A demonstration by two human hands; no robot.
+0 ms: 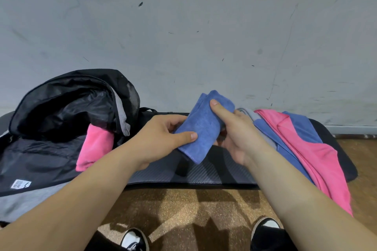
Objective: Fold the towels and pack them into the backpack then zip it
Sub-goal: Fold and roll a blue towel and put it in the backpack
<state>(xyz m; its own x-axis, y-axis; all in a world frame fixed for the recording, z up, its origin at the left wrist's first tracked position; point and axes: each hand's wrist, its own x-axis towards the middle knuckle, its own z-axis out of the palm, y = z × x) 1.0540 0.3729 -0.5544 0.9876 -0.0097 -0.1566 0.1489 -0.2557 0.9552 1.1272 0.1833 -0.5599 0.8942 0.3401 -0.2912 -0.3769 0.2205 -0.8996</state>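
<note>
— Where is the towel?
— The folded blue towel [201, 126] sits above the dark worktop [204, 175], held between both hands: left hand [161, 138] fingers pinch its near edge, right hand [234, 128] fingers clasp its far side.
— And the backpack?
— The black backpack [67, 108] lies open at left, a pink towel [94, 146] at its mouth; unfolded towels [302, 142] lie at right.

Both hands hold a folded blue towel [201, 126] above a dark mat [204, 173]: the left hand [161, 138] pinches its near left edge, and the right hand [236, 134] grips its right side with the thumb on top. An open black backpack [67, 112] lies at the left with a folded pink towel [94, 146] at its mouth. Pink, blue and grey towels [302, 140] lie heaped at the right.
</note>
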